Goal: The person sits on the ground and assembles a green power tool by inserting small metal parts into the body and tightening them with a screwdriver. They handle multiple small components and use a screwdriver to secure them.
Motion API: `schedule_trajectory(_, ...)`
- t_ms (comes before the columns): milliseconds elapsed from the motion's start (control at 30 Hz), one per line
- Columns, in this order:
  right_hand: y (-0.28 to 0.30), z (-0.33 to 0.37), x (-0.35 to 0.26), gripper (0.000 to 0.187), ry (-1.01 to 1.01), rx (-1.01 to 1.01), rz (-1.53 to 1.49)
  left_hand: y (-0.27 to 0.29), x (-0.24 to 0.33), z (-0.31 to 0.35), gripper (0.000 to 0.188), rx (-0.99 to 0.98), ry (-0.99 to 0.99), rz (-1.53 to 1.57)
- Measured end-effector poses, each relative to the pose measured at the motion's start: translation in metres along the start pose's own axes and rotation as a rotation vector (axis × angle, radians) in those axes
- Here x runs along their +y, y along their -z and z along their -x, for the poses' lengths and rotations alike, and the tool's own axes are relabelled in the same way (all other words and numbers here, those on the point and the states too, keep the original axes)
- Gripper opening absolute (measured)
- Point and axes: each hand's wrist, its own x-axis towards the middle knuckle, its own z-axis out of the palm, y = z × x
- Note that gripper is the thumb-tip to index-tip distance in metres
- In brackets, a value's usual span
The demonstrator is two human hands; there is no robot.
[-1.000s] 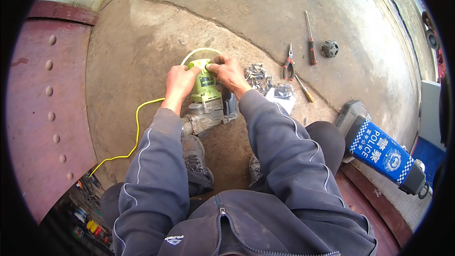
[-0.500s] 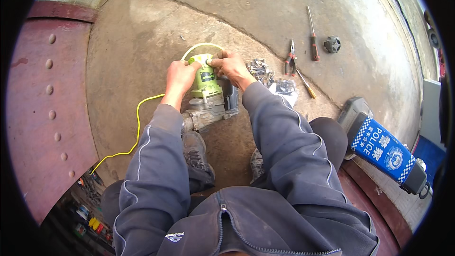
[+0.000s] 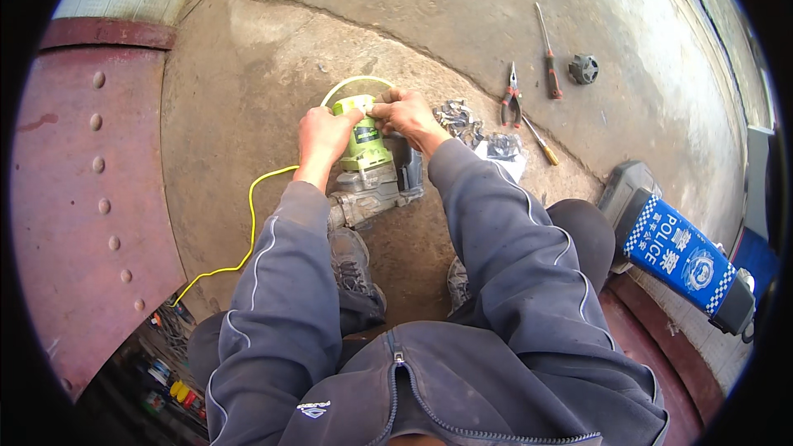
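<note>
A rotary hammer (image 3: 363, 175) with a lime-green motor housing and a grey metal gear body stands on the ground before my feet, green end away from me. My left hand (image 3: 322, 139) grips the left side of the housing, its thumb and fingertips at the top end. From the right, my right hand (image 3: 408, 119) pinches at the same end, fingers bent against the green rim. Whether a small part sits between the fingertips is hidden. A yellow-green cord (image 3: 252, 198) loops behind the housing and trails off to the left.
Right of the tool lie small metal parts (image 3: 459, 120), a clear plastic bag (image 3: 502, 149), pliers (image 3: 511, 103), a small screwdriver (image 3: 541, 142), a long screwdriver (image 3: 549, 58) and a dark round cap (image 3: 583, 68). A blue panel (image 3: 673, 252) stands at right, a red metal plate (image 3: 62, 173) at left.
The view has shifted slightly, so everything sits a little further right and lower. Both hands stay at the green housing's top end, with the fingers only slightly moved.
</note>
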Motion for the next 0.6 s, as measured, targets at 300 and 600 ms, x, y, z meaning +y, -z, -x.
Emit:
schedule_trajectory(300,-0.002,0.002,-0.004,0.016,-0.038,0.014,0.023,-0.004,0.008,-0.004,0.068,0.017,0.051,-0.083)
schedule_trajectory(600,-0.005,-0.001,0.007,0.019,0.074,0.075,0.045,-0.024,-0.01,-0.016,0.08,0.074,0.018,-0.045)
